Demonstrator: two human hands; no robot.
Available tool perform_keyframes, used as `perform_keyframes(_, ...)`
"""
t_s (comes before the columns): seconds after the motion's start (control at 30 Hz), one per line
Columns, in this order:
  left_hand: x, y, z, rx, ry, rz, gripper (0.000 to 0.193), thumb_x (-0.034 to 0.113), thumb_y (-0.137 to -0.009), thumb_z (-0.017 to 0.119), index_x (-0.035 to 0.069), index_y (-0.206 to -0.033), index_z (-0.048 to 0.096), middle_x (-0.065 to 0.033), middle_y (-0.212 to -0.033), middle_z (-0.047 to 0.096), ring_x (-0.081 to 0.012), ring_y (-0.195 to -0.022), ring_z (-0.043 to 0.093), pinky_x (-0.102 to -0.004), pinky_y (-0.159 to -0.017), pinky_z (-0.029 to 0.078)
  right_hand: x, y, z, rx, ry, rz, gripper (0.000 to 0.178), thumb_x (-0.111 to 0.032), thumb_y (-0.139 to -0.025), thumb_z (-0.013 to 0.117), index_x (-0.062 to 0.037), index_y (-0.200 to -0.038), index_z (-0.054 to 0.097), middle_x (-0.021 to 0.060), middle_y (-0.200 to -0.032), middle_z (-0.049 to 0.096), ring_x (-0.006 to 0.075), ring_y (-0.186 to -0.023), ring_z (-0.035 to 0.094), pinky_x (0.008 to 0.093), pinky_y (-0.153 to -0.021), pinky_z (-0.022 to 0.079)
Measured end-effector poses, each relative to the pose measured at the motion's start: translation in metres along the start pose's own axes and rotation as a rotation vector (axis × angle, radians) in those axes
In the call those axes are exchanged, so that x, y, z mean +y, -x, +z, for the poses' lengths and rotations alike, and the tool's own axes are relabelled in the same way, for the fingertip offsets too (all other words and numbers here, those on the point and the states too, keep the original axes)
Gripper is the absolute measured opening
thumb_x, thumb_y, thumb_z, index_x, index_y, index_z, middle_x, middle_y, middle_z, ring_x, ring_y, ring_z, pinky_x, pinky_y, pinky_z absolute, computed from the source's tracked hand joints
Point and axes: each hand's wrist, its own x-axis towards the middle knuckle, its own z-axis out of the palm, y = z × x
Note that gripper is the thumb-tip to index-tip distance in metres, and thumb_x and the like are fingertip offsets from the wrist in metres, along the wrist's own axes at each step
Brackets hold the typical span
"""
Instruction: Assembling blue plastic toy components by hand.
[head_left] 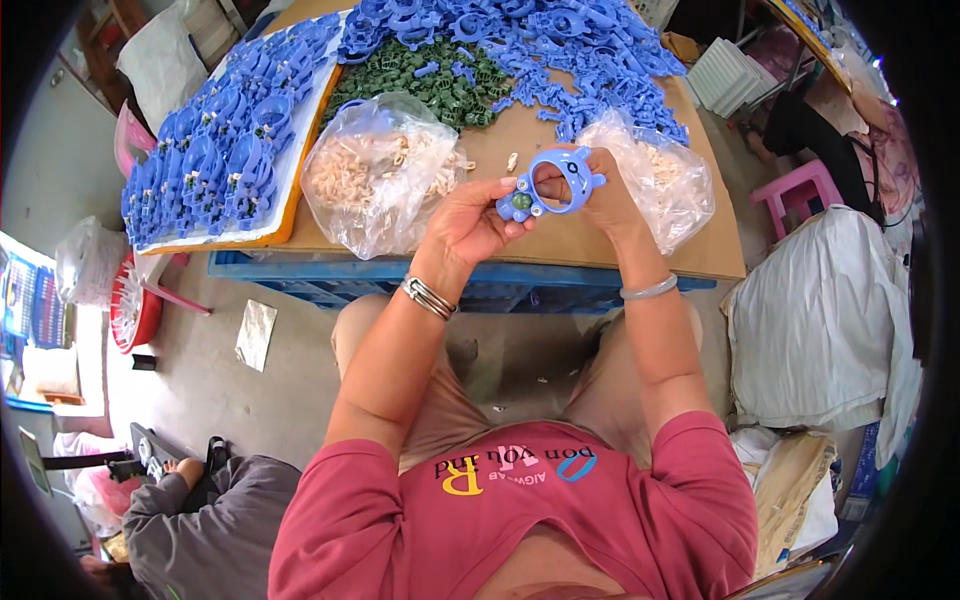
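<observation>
Though partly unclear, hands (468, 222) (612, 200) forward, blue piece (577, 176) between.

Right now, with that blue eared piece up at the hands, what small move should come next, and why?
Perhaps the left hand should carry the blue eared piece over to the tray: it already bears a dark green insert, and the blue pieces there look much alike, with small dark and pale bits.

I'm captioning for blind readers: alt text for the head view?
The left hand holds a blue eared plastic ring, the right hand against it, above a brown table. Blue parts and green parts lie heaped beyond; two clear bags hold pale pieces.
</observation>
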Motion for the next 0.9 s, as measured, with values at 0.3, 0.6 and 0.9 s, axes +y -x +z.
perform_keyframes(0.3,0.002,0.001,0.001,0.087,-0.011,-0.027,0.016,0.008,-0.079,0.055,-0.004,-0.089,0.053,-0.0155,-0.074,0.059,-0.0289,-0.056,0.057,-0.0308,-0.045,0.050,0.001,0.003,0.006,0.031,0.158,-0.068,0.010,-0.004,-0.067,0.068,0.0023,-0.074,0.063,0.0068,-0.076,0.062,0.0134,-0.070,0.058,0.0245,-0.060,0.047)
perform_keyframes(0.6,0.004,0.002,-0.002,0.127,-0.019,-0.051,0.016,0.007,-0.080,0.053,-0.004,-0.091,0.052,-0.0159,-0.080,0.058,-0.0302,-0.060,0.058,-0.0328,-0.048,0.051,0.016,0.001,0.004,0.006,0.156,-0.188,0.009,-0.003,-0.067,0.066,0.0023,-0.074,0.062,0.0103,-0.077,0.062,0.0177,-0.072,0.059,0.0279,-0.064,0.047)
perform_keyframes(0.9,-0.001,-0.005,-0.009,0.216,0.056,0.134,0.014,0.004,-0.079,0.053,-0.004,-0.089,0.051,-0.0158,-0.083,0.057,-0.0318,-0.067,0.057,-0.0373,-0.055,0.054,0.025,-0.003,0.005,0.254,-0.059,0.238,0.015,-0.009,-0.075,0.063,-0.0027,-0.088,0.062,-0.0001,-0.067,0.056,0.0050,-0.046,0.041,0.0190,-0.041,0.027)
